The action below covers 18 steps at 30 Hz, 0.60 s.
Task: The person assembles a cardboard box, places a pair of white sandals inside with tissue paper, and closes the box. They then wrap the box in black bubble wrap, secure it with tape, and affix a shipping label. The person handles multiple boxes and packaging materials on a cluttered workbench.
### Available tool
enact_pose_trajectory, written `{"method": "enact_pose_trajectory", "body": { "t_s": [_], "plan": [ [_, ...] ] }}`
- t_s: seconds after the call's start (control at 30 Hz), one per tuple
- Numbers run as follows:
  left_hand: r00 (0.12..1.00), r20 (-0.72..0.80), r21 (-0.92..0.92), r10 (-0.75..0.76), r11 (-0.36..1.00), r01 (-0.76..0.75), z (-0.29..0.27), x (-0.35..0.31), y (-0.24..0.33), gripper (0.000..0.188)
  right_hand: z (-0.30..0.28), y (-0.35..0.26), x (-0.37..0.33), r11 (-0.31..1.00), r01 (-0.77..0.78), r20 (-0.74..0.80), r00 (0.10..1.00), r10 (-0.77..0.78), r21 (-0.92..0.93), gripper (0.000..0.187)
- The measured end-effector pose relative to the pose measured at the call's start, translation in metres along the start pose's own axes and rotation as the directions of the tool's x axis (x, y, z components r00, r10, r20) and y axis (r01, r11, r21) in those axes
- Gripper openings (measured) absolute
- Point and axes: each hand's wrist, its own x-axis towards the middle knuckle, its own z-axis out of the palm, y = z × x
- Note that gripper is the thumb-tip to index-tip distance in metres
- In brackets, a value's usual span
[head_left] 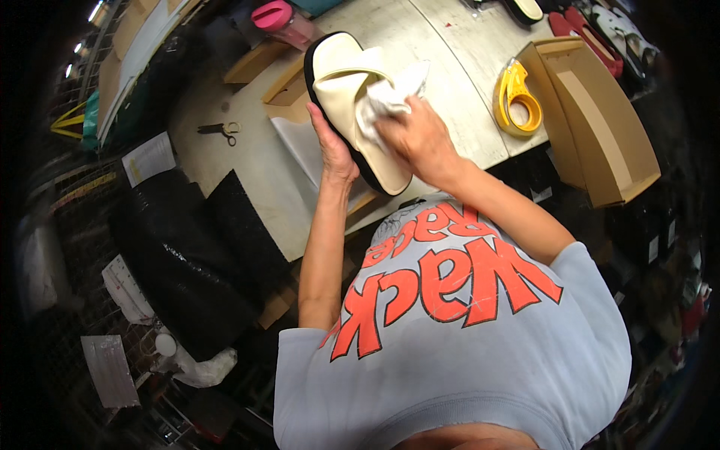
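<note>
A cream slide sandal with crossed straps and a black sole edge is held up over the table, toe pointing away from me. My left hand grips it along its left side, thumb and palm against the sole edge. Bunched in my right hand is a white cloth, pressed against the sandal's straps on the right side. The fingertips of my right hand are partly hidden in the cloth. Beneath the sandal lies an open cardboard box with white paper in it.
At right, a yellow tape dispenser sits beside an open cardboard box at the table's edge. Scissors lie at left, near black plastic sheeting. A pink-lidded bottle stands at the back; red shoes are at far right.
</note>
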Motion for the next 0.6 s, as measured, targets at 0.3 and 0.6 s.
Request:
{"method": "enact_pose_trajectory", "body": {
  "t_s": [0.3,0.6],
  "plan": [
    [0.991,0.086,-0.077,-0.1,0.991,0.106,-0.033,0.002,-0.002,0.093,-0.037,0.047,-0.024,0.595,-0.545,0.276,0.83,0.485,0.59,0.018],
    [0.969,0.137,0.021,-0.206,0.978,0.205,-0.019,-0.022,0.003,0.085,-0.052,0.09,0.086,0.987,0.122,0.236,0.967,-0.096,-0.1,0.031]
  ]
}}
